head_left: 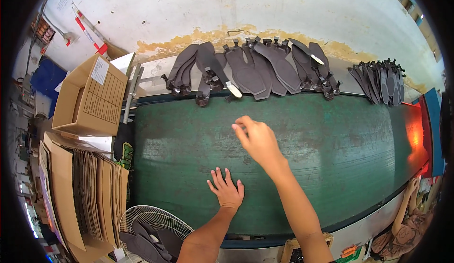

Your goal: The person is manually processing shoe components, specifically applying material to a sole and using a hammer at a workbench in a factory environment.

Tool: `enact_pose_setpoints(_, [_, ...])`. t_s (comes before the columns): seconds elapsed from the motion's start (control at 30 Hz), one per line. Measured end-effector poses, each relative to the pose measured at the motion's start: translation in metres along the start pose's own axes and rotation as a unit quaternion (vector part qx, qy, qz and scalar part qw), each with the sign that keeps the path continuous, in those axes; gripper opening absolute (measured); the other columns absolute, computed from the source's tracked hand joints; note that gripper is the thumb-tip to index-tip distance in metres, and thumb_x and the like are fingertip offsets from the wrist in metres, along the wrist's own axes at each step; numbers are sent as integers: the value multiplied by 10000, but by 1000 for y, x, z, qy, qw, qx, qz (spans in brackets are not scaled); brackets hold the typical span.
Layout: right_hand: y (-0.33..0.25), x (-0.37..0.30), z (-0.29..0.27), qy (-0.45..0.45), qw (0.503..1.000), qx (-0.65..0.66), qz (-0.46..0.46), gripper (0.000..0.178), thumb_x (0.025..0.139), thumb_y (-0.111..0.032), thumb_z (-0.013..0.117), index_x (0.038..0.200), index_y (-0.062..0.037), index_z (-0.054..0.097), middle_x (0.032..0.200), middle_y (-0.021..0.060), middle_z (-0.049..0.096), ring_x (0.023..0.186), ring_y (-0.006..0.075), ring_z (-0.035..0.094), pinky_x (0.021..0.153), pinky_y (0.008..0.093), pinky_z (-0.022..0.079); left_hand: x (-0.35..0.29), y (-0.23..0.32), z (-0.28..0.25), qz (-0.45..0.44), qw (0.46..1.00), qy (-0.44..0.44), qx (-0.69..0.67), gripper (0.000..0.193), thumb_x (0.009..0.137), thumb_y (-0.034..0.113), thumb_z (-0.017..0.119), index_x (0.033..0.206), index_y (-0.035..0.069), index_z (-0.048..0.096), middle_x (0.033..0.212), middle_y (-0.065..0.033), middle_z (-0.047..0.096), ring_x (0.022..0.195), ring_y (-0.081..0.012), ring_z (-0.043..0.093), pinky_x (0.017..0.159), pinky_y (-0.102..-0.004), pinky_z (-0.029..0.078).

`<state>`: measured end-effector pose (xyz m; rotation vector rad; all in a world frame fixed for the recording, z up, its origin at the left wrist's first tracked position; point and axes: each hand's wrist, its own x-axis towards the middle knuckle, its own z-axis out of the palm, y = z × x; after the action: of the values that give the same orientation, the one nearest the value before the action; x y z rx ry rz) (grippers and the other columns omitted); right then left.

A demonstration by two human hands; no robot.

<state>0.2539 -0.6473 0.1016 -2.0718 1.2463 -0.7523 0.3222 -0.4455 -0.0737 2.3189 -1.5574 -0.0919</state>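
My left hand lies flat on the green conveyor belt, fingers spread and holding nothing. Ahead of it and to the right, my right hand hovers over the belt. Its fingers are loosely curled toward the thumb, and I see no object in them. On the ledge beyond the belt lie dark grey sandal soles with black fittings at their ends, in overlapping heaps. Two of the heaps have a pale-tipped piece on them. Farther right is a tight row of narrower dark soles.
An open cardboard box stands at the left, above a carton of flattened cardboard. A wire-grilled fan sits near left, dark soles on it. A red-lit opening is at the belt's right end. Another person's arms show lower right.
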Motion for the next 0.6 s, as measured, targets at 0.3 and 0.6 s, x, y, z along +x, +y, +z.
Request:
enact_pose_setpoints(0.3, [46, 91, 89, 74, 968, -236, -46, 582, 819, -187, 764, 1301, -3, 495, 1276, 163, 531, 1081, 356, 597, 886, 461, 530, -1, 1, 0, -3, 1000, 8, -2, 659, 907, 361, 564, 1438, -5, 432, 1562, -278, 288, 1480, -468, 204, 1145, -697, 110])
enact_pose_setpoints(0.6, [60, 86, 68, 225, 898, 372, 69, 270, 1039, -159, 563, 1177, 68, 612, 883, 90, 648, 745, 169, 690, 723, 309, 583, -5, -9, 1, -7, 1000, -2, -12, 652, 915, 363, 554, 1432, -14, 429, 1552, -285, 288, 1475, -474, 202, 1136, -699, 109])
